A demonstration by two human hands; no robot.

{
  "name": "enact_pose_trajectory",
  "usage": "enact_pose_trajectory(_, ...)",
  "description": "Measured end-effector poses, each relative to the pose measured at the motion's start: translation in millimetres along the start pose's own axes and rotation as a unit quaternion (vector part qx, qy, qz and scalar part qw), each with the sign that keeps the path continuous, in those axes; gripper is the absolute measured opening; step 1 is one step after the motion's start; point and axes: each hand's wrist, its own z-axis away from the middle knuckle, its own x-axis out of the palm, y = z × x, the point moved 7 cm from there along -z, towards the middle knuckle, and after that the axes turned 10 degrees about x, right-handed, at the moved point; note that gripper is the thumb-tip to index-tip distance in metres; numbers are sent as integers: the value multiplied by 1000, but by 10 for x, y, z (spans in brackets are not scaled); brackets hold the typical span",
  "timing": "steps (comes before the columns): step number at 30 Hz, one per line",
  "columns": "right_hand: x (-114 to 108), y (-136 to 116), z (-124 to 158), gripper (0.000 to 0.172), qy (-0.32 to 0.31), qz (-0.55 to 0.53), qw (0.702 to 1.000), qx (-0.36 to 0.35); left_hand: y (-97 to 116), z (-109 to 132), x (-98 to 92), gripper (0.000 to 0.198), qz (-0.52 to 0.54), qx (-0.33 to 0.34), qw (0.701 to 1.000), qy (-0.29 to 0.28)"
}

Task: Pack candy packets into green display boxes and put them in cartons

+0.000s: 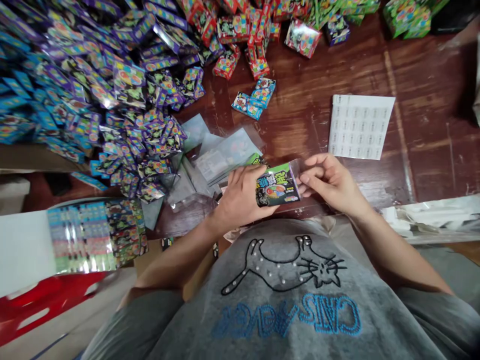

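My left hand (242, 192) is wrapped round a small black and green printed packet (278, 184) in a clear plastic bag, held just above the table's front edge. At the packet's right end, the clear bag's end (296, 169) sticks out past the print. The thumb and fingers of my right hand (328, 181) are closed at that bag end; part of the grip is hidden. Behind my left hand lie several flat clear plastic bags (228, 152), overlapping on the dark wooden table (300, 120).
Purple boxes (127, 85) are heaped at the left, with red boxes (232, 30) and green boxes (407, 20) at the back. Two blue boxes (262, 92) lie mid-table. A white sticker sheet (360, 126) lies right; a carton of packed packets (80, 235) stands front left.
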Motion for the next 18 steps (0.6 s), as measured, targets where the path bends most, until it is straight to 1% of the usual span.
enact_pose_trajectory(2,-35,-70,54,24,49,77,995,-51,8,-1,4,89,-10,9,1000,4)
enact_pose_trajectory(3,-42,-123,97,16,77,129,985,-80,11,-4,6,87,-16,13,1000,5)
enact_pose_trajectory(4,-37,-166,140,13,95,171,975,-103,12,-8,12,86,-21,14,1000,2)
enact_pose_trajectory(6,-23,-195,197,14,101,202,967,-118,2,-16,34,83,-27,10,1000,-10)
enact_pose_trajectory(8,-32,-154,211,16,91,186,973,-104,9,-25,56,79,-35,13,999,-17)
enact_pose_trajectory(11,-55,-35,185,23,80,169,979,-77,60,-37,116,76,-33,30,999,-27)
enact_pose_trajectory(14,-89,105,164,21,69,159,984,-49,98,-37,217,77,-24,36,997,-62)
enact_pose_trajectory(16,-184,199,187,21,58,134,989,-32,79,-24,263,77,-23,37,996,-83)
enact_pose_trajectory(18,-396,309,240,27,67,102,992,-5,-6,-1,260,79,-37,22,995,-89)
